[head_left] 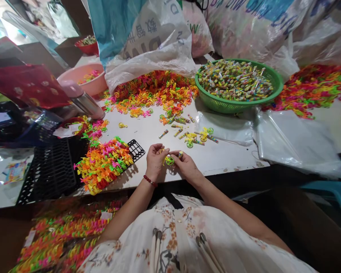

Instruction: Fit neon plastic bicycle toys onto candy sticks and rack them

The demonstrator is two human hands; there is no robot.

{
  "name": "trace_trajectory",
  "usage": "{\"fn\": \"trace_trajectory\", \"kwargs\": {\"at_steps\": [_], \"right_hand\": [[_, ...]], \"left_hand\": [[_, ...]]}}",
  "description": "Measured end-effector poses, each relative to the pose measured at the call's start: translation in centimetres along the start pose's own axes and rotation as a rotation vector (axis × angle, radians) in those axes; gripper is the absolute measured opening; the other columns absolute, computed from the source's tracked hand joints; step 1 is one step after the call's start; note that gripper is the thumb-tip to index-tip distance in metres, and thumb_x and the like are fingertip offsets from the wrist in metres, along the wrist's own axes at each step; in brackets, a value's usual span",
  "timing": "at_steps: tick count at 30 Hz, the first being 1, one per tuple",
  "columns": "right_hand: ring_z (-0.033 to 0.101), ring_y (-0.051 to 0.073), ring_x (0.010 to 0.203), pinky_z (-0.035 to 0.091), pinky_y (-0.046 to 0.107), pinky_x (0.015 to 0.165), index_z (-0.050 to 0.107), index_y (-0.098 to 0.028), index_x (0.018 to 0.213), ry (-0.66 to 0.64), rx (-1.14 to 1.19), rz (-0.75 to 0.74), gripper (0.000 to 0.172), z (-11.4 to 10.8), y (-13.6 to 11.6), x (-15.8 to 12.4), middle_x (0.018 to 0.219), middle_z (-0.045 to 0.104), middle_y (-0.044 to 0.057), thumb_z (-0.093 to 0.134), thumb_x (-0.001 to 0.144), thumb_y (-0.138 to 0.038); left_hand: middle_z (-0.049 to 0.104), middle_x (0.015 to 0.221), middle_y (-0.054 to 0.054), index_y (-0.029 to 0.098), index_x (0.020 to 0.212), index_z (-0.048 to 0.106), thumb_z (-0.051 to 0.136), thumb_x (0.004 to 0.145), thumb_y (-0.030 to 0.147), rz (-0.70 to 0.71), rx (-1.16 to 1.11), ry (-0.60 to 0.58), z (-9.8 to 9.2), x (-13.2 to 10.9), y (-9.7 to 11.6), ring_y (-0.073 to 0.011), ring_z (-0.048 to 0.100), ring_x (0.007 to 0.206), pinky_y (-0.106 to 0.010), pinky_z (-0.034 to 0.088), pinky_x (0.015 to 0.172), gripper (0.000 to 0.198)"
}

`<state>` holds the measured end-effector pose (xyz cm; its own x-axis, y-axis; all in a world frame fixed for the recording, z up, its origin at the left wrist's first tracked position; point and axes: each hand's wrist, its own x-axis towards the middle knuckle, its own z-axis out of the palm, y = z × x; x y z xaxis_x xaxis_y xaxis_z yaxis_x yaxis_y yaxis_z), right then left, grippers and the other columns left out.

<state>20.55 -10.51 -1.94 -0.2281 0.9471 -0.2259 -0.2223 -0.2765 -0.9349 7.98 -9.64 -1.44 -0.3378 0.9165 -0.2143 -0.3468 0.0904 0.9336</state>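
Note:
My left hand [155, 161] and my right hand [186, 163] meet at the near edge of the white table [221, 155]. Between their fingertips sits a small yellow-green plastic ring toy [168, 160]. My right hand also pinches a small wrapped candy tube [180, 154] against the toy. A red bead bracelet circles my left wrist. Just beyond my hands lie a few loose candy tubes [177, 132] and yellow ring toys [191, 139].
A black grid tray [138, 149] at the left holds rows of colourful finished toys. A large heap of neon plastic pieces [153, 91] spills from a bag. A green basket [216, 104] holds wrapped candies. Clear plastic bags [290, 140] lie at the right.

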Motion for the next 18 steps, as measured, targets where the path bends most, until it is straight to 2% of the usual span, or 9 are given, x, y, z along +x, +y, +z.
{"fn": "trace_trajectory", "kwargs": {"at_steps": [4, 7, 9, 12, 14, 18], "right_hand": [[0.041, 0.005, 0.04, 0.033, 0.019, 0.04, 0.064, -0.018, 0.101, -0.002, 0.086, 0.076, 0.047, 0.0, 0.5, 0.1, 0.059, 0.059, -0.006, 0.067, 0.076, -0.057], [0.044, 0.005, 0.043, 0.034, 0.019, 0.042, 0.068, -0.017, 0.1, -0.039, 0.126, 0.12, 0.046, 0.0, 0.3, 0.1, 0.063, 0.062, -0.004, 0.074, 0.07, -0.052], [0.047, 0.006, 0.047, 0.037, 0.019, 0.044, 0.07, -0.015, 0.094, -0.065, 0.115, 0.128, 0.043, 0.2, 0.0, 0.2, 0.063, 0.063, -0.003, 0.08, 0.065, -0.045], [0.051, 0.007, 0.049, 0.041, 0.021, 0.048, 0.072, -0.014, 0.088, -0.004, 0.123, 0.126, 0.041, 0.5, -0.3, 0.5, 0.063, 0.065, -0.001, 0.083, 0.06, -0.041], [0.055, 0.009, 0.052, 0.044, 0.023, 0.05, 0.072, -0.014, 0.09, 0.069, 0.166, 0.132, 0.043, 0.5, -0.6, 0.8, 0.065, 0.066, 0.0, 0.085, 0.059, -0.041], [0.061, 0.013, 0.059, 0.049, 0.026, 0.056, 0.072, -0.015, 0.092, 0.104, 0.209, 0.119, 0.046, 0.1, -1.1, 1.2, 0.067, 0.068, 0.001, 0.086, 0.057, -0.04]], "left_hand": [[0.057, 0.084, 0.001, 0.018, 0.085, 0.06, 0.08, 0.064, 0.027, 0.162, 0.156, 0.023, 0.0, 0.7, -0.3, -0.0103, 0.05, 0.073, -0.021, 0.041, 0.069, 0.031], [0.057, 0.088, -0.001, 0.019, 0.081, 0.062, 0.081, 0.065, 0.027, 0.251, 0.247, -0.025, 0.0, 1.1, 0.3, -0.013, 0.052, 0.081, -0.022, 0.042, 0.074, 0.026], [0.057, 0.089, -0.001, 0.02, 0.084, 0.062, 0.079, 0.068, 0.031, 0.236, 0.214, -0.04, 0.2, 1.0, 0.5, -0.0131, 0.053, 0.082, -0.022, 0.043, 0.074, 0.026], [0.06, 0.094, -0.001, 0.022, 0.097, 0.057, 0.065, 0.083, 0.046, 0.179, 0.055, 0.074, 0.7, 0.4, 0.3, -0.0122, 0.056, 0.084, -0.023, 0.044, 0.076, 0.029], [0.06, 0.094, -0.001, 0.022, 0.098, 0.055, 0.054, 0.087, 0.056, 0.117, 0.006, 0.137, 0.8, -0.3, -0.2, -0.0118, 0.057, 0.083, -0.023, 0.044, 0.075, 0.036], [0.057, 0.078, 0.002, 0.019, 0.083, 0.054, 0.056, 0.084, 0.061, 0.025, 0.056, 0.066, 0.7, -1.0, -1.5, -0.0105, 0.053, 0.07, -0.022, 0.043, 0.065, 0.042]]}}
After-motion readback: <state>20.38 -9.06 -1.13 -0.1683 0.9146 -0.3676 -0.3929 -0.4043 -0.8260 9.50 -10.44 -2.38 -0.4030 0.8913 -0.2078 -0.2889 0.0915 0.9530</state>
